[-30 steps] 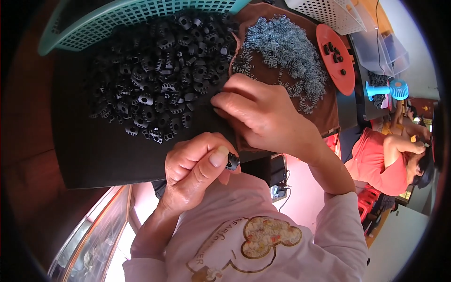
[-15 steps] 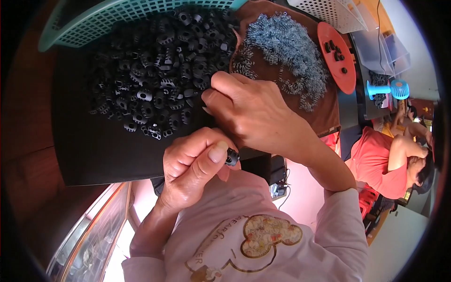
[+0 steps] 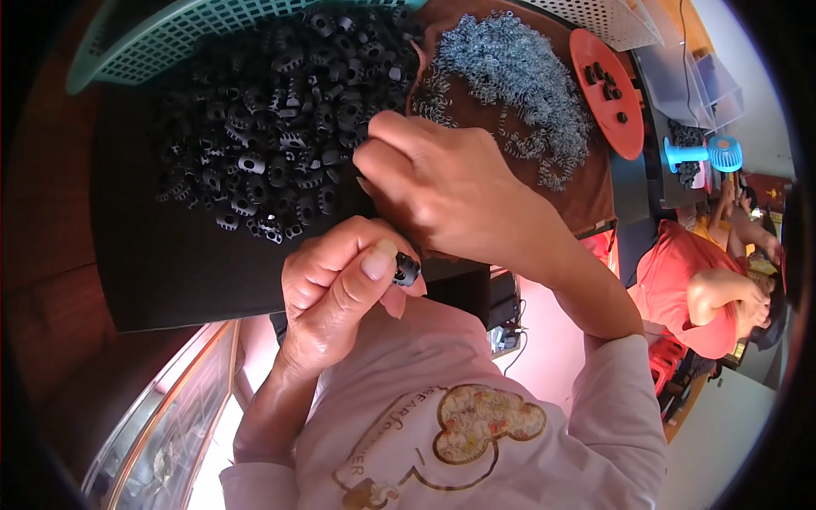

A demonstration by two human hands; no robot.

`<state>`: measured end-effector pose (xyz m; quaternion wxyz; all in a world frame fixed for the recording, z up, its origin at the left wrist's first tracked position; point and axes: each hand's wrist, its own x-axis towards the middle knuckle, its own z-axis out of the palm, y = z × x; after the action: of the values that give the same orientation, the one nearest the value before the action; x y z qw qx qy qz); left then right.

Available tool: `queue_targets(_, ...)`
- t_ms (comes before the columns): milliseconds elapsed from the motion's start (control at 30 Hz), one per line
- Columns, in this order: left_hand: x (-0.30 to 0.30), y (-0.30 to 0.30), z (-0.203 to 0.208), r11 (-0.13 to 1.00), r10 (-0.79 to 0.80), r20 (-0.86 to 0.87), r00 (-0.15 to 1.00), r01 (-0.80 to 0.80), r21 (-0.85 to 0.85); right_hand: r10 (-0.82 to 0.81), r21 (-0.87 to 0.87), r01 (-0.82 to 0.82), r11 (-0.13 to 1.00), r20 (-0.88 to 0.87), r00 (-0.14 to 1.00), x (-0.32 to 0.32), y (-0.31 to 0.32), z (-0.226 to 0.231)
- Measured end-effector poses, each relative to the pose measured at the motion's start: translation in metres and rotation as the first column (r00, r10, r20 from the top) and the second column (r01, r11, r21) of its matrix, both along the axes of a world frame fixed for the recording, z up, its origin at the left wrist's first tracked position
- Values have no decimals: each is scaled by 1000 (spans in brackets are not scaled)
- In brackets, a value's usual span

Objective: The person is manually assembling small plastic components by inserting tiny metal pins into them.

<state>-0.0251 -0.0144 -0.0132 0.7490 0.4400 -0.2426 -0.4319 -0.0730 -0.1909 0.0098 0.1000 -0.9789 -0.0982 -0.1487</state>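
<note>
My left hand (image 3: 336,289) is closed, thumb over curled fingers, around a small black ridged plastic piece (image 3: 407,269) that looks like a cord lock part. One end of it sticks out beside the thumb. Just above and to the right, my right hand (image 3: 442,183) has its fingers curled in a pinch, and whatever they hold is hidden. Beyond the hands lies a big heap of similar black pieces (image 3: 276,127) on the dark table. To its right, a pile of small metal springs (image 3: 518,76) is spread over a brown cloth (image 3: 476,115).
A green plastic basket (image 3: 161,55) borders the heap at the back. A red oval plate (image 3: 614,123) with several black pieces lies right of the springs. Further right are clear bins (image 3: 676,89) and a blue fan (image 3: 722,154). A person in a red shirt (image 3: 680,272) sits at the right.
Both hands have shifted slightly left, the right one also a little up. More of the black piece now shows beside my left thumb. The person at the right has moved an arm.
</note>
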Motion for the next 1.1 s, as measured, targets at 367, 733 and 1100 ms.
queue_targets(367, 0, -1, -1, 999, 1, -22, 1000, -2, -33, 29, 438, -85, 895, 133, 991, -20, -6, 2)
queue_targets(733, -2, -6, 3, 996, 67, -105, 992, -72, -43, -70, 704, -11, 711, 87, 994, -31, -6, 3)
queue_targets(1100, 0, -11, 0, 992, 103, -141, 985, -113, -62, 15, 962, 182, 203, -188, 982, -36, -11, 10)
